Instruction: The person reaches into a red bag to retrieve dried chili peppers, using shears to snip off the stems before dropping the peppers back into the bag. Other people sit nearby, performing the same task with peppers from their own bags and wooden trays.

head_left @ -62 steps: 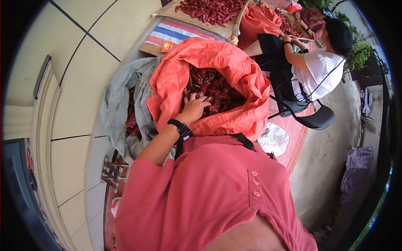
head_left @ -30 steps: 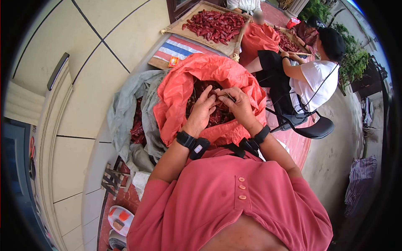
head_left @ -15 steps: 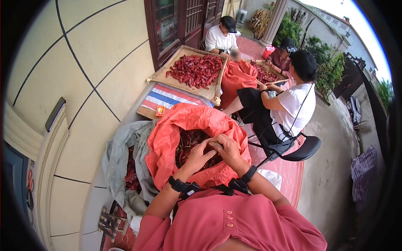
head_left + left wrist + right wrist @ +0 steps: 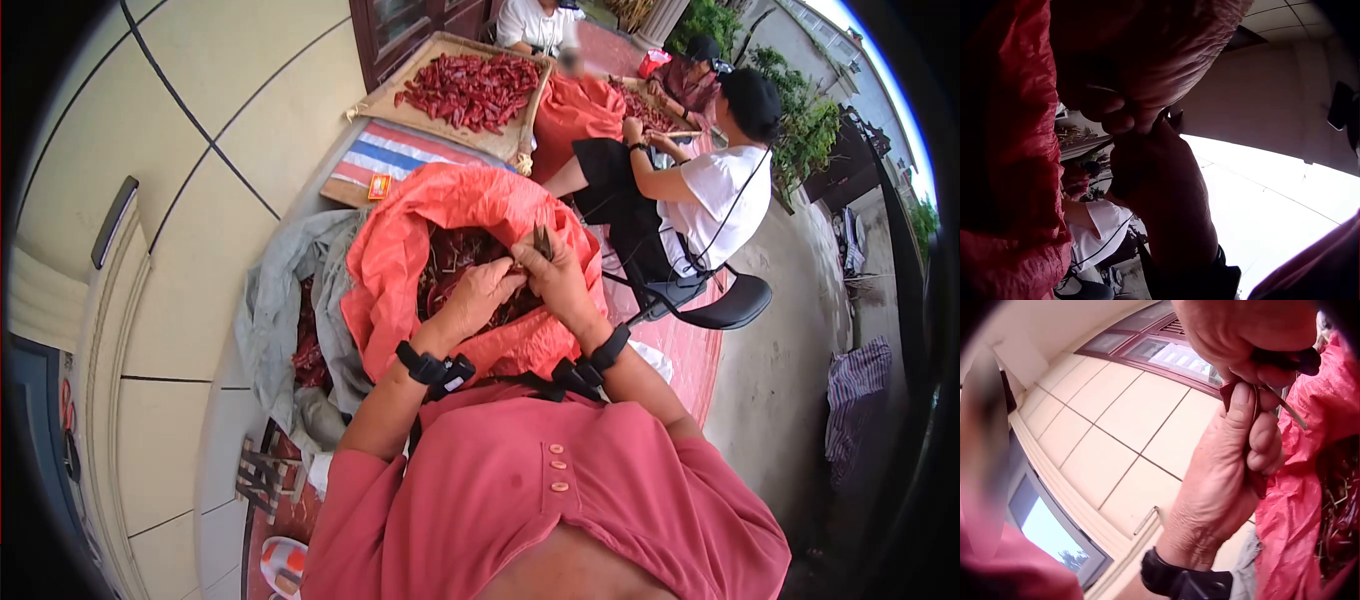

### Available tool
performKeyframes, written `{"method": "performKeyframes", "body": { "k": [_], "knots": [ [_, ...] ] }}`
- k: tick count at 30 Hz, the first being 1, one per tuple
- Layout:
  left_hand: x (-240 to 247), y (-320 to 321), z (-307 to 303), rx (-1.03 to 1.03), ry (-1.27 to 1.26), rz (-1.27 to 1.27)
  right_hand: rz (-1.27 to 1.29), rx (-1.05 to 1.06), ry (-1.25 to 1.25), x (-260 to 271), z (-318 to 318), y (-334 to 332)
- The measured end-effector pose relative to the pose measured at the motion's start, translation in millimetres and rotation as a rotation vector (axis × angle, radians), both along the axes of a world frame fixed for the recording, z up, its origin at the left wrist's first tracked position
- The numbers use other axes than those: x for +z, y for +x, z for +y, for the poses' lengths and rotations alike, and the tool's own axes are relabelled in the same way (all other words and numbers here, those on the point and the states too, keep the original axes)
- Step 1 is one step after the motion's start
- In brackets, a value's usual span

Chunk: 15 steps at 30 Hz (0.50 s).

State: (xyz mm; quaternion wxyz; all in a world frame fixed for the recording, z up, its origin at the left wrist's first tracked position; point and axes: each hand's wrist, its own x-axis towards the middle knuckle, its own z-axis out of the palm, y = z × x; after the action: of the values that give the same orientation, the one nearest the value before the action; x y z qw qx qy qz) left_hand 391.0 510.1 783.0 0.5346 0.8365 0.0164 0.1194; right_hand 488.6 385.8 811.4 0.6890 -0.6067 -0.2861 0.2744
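Both hands meet over the open red woven sack (image 4: 385, 225) of dried red chilies (image 4: 465, 255) in front of me. My left hand (image 4: 470, 300) pinches a dried chili (image 4: 1227, 395) between thumb and fingers, most of it hidden in the palm. Beside it, my right hand (image 4: 562, 285) grips a small dark tool with two pointed ends (image 4: 541, 243), which stick up past the fingers. In the right wrist view, the left hand's thumb (image 4: 1242, 394) lies right against the right hand's fingertips, and a thin strip (image 4: 1288, 407) slants out from between them.
A grey sack (image 4: 275, 270) with more chilies leans at the left. Beyond are a flat tray (image 4: 385, 100) heaped with chilies, a striped sheet (image 4: 400, 150) and a small orange box (image 4: 379, 187). A seated person (image 4: 720, 170) works at the right, near a black chair (image 4: 725, 300).
The left hand has come up from among the chilies and joined the right hand, which came into view. The right hand has since turned, bringing the tool's points upward.
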Motion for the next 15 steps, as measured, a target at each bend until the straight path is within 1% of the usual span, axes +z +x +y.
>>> {"method": "performKeyframes", "body": {
  "k": [2, 3, 4, 5, 6, 7, 9, 10, 12, 13, 15],
  "knots": [
    [7.7, -6.2, -2.3, -0.039, -0.036, -0.062, 0.241, -0.012, -0.052, 3.0, -3.3, 4.8],
    [10.2, -6.9, -4.5, -0.049, -0.058, -0.092, 0.336, -0.014, -0.033, 4.8, -3.1, 3.9],
    [13.8, -8.8, -6.3, -0.058, -0.081, -0.122, 0.329, -0.009, -0.039, 6.0, -4.4, 1.7],
    [19.0, -10.6, -5.7, -0.1, -0.124, -0.099, 0.319, -0.003, -0.043, 7.3, -5.3, 0.6],
    [16.1, -10.4, -5.0, -0.088, -0.114, -0.138, 0.305, 0.005, -0.045, 8.4, -5.9, 1.4],
    [11.8, -9.6, -4.4, -0.075, -0.104, -0.179, 0.241, 0.025, -0.002, 8.8, -8.6, 4.7],
    [11.0, -10.4, -0.8, -0.05, -0.055, -0.269, 0.099, -0.061, -0.069, 23.7, -20.6, 7.5],
    [13.8, -12.8, -0.4, -0.033, -0.104, -0.232, 0.028, -0.102, -0.101, 32.7, -28.0, 8.2],
    [18.2, -17.6, 2.2, 0.007, -0.2, -0.163, -0.015, -0.084, -0.189, 44.4, -51.0, 5.2],
    [11.0, -19.6, 7.4, 0.001, -0.192, -0.149, -0.042, -0.085, -0.304, 44.0, -66.9, 7.9],
    [14.8, -24.4, 6.0, 0.072, -0.145, -0.167, -0.226, -0.115, -0.354, 15.0, -97.4, 13.5]
  ]
}}
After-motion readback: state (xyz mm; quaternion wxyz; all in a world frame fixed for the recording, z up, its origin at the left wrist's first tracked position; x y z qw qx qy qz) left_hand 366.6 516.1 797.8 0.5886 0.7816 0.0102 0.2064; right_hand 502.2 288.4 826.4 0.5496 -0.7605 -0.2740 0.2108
